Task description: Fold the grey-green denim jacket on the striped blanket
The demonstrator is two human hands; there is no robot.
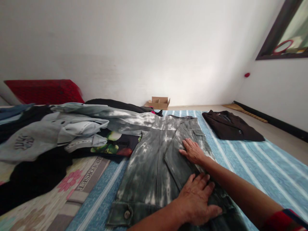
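- Left hand (194, 199) and right hand (192, 151) pressed flat on the fabric, fingers spread, grips apart, nothing clamped
- Grey tie-dyed denim jacket (146, 173) laid on blue striped bedspread (260, 173), one side folded over

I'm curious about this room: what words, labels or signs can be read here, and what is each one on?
"THE FORSET": printed on the beige band of the floral quilt.
Emblem on the grey sweatshirt: stylised dark lettering, too blurred to read.
Metal button on the grey tie-dye denim jacket: any marking is too small to read.
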